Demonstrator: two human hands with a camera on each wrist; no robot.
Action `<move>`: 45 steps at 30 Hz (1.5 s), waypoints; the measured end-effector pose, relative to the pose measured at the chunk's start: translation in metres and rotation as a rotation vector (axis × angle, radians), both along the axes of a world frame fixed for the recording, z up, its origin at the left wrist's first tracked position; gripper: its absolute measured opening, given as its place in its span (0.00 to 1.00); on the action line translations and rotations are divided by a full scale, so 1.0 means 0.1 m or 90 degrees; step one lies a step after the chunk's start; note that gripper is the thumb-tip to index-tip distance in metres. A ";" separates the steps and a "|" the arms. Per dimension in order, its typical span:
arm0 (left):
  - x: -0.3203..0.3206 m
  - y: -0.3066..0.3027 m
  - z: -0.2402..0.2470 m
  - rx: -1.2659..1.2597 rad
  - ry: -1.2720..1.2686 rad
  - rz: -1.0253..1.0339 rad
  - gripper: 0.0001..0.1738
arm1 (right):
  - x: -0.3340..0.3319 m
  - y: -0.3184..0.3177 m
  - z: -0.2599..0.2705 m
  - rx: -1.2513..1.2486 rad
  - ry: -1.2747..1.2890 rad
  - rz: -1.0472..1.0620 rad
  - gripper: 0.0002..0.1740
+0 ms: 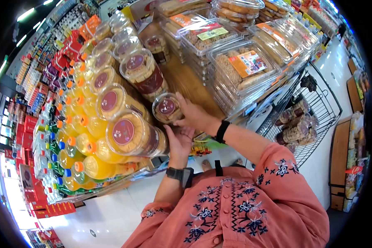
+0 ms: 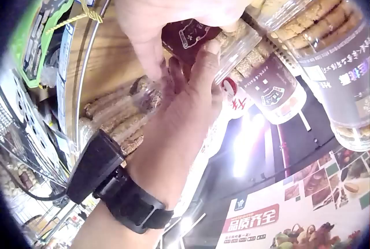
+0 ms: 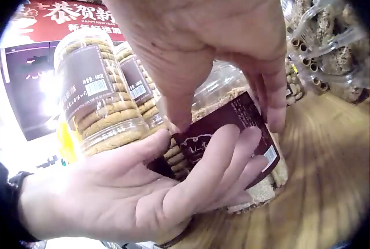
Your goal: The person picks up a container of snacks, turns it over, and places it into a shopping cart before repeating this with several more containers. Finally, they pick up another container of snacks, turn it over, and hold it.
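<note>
Just above the front edge of the wooden shelf [image 1: 190,84], a small clear plastic jar [image 1: 167,108] [image 2: 188,38] [image 3: 231,116] of cookies with a maroon lid and label is held in both hands. The right hand [image 1: 194,115] [image 2: 173,0] [image 3: 202,23] clasps it from above, thumb and fingers curled down its sides. The left hand [image 1: 178,140] [image 2: 191,96] [image 3: 133,194] cups it from beneath, fingers wrapped across the label. Larger clear cookie jars [image 1: 130,134] lie stacked just beside it towards the shelf's left edge, with orange drink bottles [image 1: 91,165] below them. Clear plastic clamshell boxes [image 1: 244,68] fill the shelf's right side, next to a wire basket [image 1: 318,103].
</note>
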State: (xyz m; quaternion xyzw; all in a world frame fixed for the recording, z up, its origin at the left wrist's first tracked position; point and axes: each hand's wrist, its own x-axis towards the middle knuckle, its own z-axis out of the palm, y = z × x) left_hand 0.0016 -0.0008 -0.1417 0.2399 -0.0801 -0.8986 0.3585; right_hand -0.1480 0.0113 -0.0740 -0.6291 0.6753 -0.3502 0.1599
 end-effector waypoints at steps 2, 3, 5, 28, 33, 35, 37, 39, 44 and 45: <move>-0.01 -0.01 -0.02 -0.019 -0.003 0.013 0.45 | 0.00 0.01 0.01 0.015 -0.009 0.000 0.65; -0.01 -0.01 0.00 -0.015 -0.013 0.013 0.43 | 0.00 0.00 0.01 0.022 -0.013 0.002 0.64; -0.03 -0.02 0.04 -0.007 -0.031 0.016 0.39 | -0.01 -0.01 0.01 0.035 -0.027 0.007 0.64; -0.17 -0.22 0.02 0.005 -0.021 0.041 0.40 | -0.09 -0.22 0.07 0.043 -0.039 0.015 0.63; -0.15 -0.27 -0.07 -0.014 0.006 0.027 0.46 | -0.10 -0.25 0.01 0.055 -0.038 0.006 0.61; -0.15 -0.30 -0.13 0.005 -0.023 0.032 0.46 | -0.13 -0.30 -0.04 0.061 -0.029 0.005 0.62; -0.16 -0.28 -0.03 -0.004 -0.049 0.032 0.46 | -0.13 -0.30 -0.05 0.053 -0.023 0.010 0.61; -0.18 -0.25 0.04 -0.008 -0.025 0.035 0.43 | -0.16 -0.31 -0.09 0.033 -0.012 0.015 0.61; -0.15 -0.10 0.08 0.030 -0.084 -0.018 0.38 | -0.14 0.03 -0.05 0.058 -0.088 0.004 0.50; -0.09 -0.05 0.06 -0.012 -0.111 -0.077 0.37 | -0.16 0.15 0.05 0.087 -0.128 0.009 0.48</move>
